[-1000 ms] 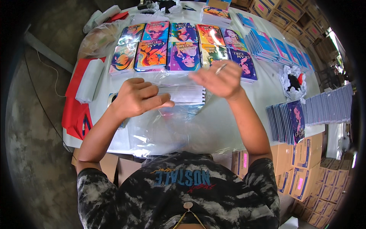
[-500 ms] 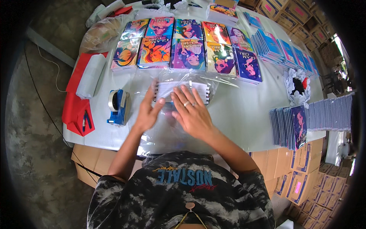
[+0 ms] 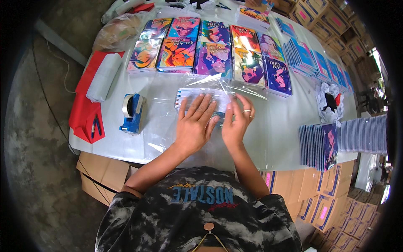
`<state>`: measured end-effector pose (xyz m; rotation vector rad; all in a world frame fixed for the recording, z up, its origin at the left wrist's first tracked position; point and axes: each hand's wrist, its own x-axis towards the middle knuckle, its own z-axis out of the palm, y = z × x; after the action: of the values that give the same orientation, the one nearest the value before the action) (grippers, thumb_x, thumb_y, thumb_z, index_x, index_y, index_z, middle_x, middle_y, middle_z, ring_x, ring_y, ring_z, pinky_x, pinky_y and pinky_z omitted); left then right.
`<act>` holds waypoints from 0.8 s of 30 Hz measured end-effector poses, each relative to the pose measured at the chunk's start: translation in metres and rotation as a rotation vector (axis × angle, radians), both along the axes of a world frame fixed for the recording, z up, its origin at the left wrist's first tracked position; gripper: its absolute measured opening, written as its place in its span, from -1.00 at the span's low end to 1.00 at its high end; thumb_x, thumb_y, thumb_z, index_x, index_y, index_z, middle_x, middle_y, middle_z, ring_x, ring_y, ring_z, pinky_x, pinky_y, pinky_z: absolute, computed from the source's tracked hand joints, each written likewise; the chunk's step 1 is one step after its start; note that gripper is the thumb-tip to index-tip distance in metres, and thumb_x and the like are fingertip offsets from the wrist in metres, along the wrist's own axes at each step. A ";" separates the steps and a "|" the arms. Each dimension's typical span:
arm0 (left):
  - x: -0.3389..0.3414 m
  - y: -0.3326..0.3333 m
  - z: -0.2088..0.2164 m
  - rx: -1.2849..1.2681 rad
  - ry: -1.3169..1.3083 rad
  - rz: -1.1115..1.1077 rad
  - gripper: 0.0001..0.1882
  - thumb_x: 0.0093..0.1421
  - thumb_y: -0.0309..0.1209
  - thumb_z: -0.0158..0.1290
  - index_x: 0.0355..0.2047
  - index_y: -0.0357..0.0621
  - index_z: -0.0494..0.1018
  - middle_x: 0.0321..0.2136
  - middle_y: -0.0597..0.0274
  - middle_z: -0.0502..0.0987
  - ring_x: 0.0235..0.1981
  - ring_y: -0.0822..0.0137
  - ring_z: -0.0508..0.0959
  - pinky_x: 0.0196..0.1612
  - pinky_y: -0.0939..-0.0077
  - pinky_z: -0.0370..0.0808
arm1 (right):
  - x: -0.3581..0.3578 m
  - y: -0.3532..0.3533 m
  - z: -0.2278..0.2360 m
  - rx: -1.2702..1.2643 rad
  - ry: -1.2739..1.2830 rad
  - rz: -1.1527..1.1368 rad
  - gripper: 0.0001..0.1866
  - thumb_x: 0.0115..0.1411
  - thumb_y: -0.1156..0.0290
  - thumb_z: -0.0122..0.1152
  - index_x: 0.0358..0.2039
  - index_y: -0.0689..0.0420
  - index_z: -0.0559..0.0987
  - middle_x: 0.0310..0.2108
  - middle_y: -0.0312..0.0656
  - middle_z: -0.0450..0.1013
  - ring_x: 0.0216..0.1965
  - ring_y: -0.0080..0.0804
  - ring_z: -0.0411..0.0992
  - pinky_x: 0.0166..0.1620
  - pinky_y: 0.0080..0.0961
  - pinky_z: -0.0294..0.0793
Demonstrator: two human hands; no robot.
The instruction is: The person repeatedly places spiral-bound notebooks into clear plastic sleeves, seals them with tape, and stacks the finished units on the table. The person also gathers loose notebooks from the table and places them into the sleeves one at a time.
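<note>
Both hands, left hand (image 3: 194,128) and right hand (image 3: 236,122), press flat on a white spiral-bound notebook (image 3: 201,97) inside clear plastic wrap (image 3: 168,109), near the white table's (image 3: 281,130) front edge.

— What sits around the blue tape dispenser (image 3: 132,112) on the white table (image 3: 277,138)?

— Just to its left lies a white roll (image 3: 103,77) on a red cloth (image 3: 86,110). Beyond it, colourful notebooks (image 3: 210,50) lie flat in rows.

— And well away from the dispenser?

— Far to its right stand upright stacks of notebooks (image 3: 336,143). Below it, under the table edge, are cardboard boxes (image 3: 100,172).
</note>
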<state>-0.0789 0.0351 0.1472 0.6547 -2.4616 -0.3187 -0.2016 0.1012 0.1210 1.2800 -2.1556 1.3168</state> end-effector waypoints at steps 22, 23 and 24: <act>-0.031 -0.080 0.042 0.351 -0.198 -0.261 -0.71 0.07 -0.27 0.13 -0.28 -0.22 0.53 -0.26 0.05 0.57 -0.16 0.02 0.53 -0.04 0.30 0.42 | 0.006 0.002 -0.014 0.006 0.147 0.303 -0.57 0.04 0.47 0.18 -0.01 0.04 0.47 0.04 -0.24 0.33 0.11 -0.31 0.25 0.09 -0.32 0.18; -0.027 -0.068 0.028 0.421 -0.056 -0.279 -0.80 0.03 -0.46 0.13 -0.29 -0.19 0.53 -0.26 0.09 0.57 -0.14 0.07 0.53 -0.01 0.33 0.42 | 0.006 -0.001 -0.018 -0.067 0.101 0.299 -0.57 0.02 0.51 0.19 -0.03 0.05 0.48 0.05 -0.22 0.33 0.11 -0.30 0.26 0.08 -0.32 0.19; -0.022 -0.060 0.018 0.301 0.035 -0.301 -0.81 -0.01 -0.52 0.12 -0.32 -0.18 0.53 -0.26 0.11 0.57 -0.13 0.10 0.54 0.00 0.32 0.43 | 0.009 -0.004 -0.012 -0.163 -0.009 0.267 -0.58 0.01 0.54 0.19 -0.05 0.05 0.49 0.06 -0.20 0.32 0.11 -0.30 0.27 0.08 -0.32 0.19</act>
<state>-0.1009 -0.0250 0.1653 0.3886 -2.4989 -0.8230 -0.1925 0.0967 0.1091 1.5351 -1.8863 1.5664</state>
